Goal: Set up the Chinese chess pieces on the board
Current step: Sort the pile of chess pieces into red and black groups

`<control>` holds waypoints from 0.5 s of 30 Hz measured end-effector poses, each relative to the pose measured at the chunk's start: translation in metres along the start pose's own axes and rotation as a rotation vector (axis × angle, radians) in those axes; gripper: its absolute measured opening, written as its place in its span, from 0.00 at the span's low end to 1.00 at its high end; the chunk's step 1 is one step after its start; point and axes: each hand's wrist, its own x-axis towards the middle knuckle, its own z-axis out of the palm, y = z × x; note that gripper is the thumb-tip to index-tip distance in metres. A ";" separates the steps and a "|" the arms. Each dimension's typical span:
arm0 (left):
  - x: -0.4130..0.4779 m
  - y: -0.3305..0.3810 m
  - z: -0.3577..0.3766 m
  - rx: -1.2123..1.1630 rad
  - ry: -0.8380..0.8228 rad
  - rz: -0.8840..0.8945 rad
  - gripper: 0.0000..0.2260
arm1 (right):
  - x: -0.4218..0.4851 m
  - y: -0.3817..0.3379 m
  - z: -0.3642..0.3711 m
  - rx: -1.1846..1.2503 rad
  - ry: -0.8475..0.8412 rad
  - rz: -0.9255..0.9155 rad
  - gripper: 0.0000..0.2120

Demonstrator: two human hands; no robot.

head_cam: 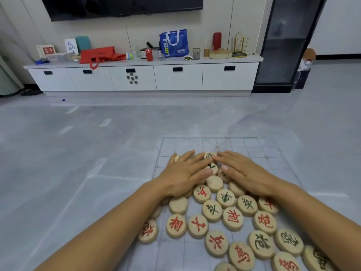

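Wooden pcs (213, 210) lie heaped, some face-down, on the near half of the thin board (254, 147). I see L hand (183, 175) & R hand (244, 173) flat on them, fingers straight, gripping nothing, prob to spread them so faces show.

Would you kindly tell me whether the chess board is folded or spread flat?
Spread flat: the board lies open on the floor, its grid showing beyond the pieces heaped on it.

Both hands (213, 173) lie flat on pieces (232, 218) heaped on the board (244, 143), cabinet (144, 77) behind.
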 end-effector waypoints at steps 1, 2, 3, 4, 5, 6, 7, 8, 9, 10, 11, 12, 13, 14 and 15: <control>-0.009 0.004 0.002 -0.049 0.005 0.001 0.27 | -0.008 -0.006 -0.001 0.066 -0.011 0.000 0.22; -0.015 0.005 0.004 -0.111 0.011 0.001 0.27 | -0.015 -0.011 -0.004 0.174 -0.018 0.021 0.20; -0.023 0.006 0.003 -0.186 0.023 0.003 0.26 | -0.021 -0.016 -0.011 0.304 -0.011 0.061 0.20; -0.031 0.006 0.000 -0.298 0.058 -0.019 0.24 | -0.029 -0.019 -0.019 0.412 0.029 0.112 0.19; -0.041 0.006 -0.007 -0.430 0.138 -0.066 0.22 | -0.037 -0.021 -0.028 0.484 0.106 0.167 0.18; -0.051 0.005 -0.016 -0.550 0.271 -0.134 0.19 | -0.047 -0.022 -0.039 0.540 0.210 0.223 0.17; -0.064 0.003 -0.024 -0.588 0.439 -0.213 0.18 | -0.058 -0.024 -0.048 0.577 0.327 0.275 0.16; -0.077 0.002 -0.031 -0.545 0.588 -0.294 0.17 | -0.068 -0.025 -0.054 0.584 0.424 0.327 0.14; -0.091 0.002 -0.036 -0.484 0.672 -0.368 0.15 | -0.079 -0.029 -0.055 0.548 0.482 0.369 0.13; -0.101 0.005 -0.037 -0.446 0.679 -0.430 0.13 | -0.087 -0.033 -0.052 0.468 0.488 0.412 0.13; -0.108 0.011 -0.036 -0.428 0.633 -0.471 0.11 | -0.094 -0.036 -0.045 0.359 0.464 0.447 0.13; -0.113 0.018 -0.029 -0.413 0.560 -0.496 0.10 | -0.098 -0.038 -0.035 0.240 0.430 0.477 0.14; -0.116 0.025 -0.021 -0.374 0.484 -0.512 0.10 | -0.100 -0.039 -0.025 0.144 0.404 0.492 0.15; -0.117 0.030 -0.014 -0.321 0.417 -0.518 0.11 | -0.101 -0.040 -0.016 0.088 0.391 0.498 0.16; -0.118 0.032 -0.007 -0.278 0.376 -0.511 0.12 | -0.101 -0.042 -0.011 0.062 0.384 0.495 0.16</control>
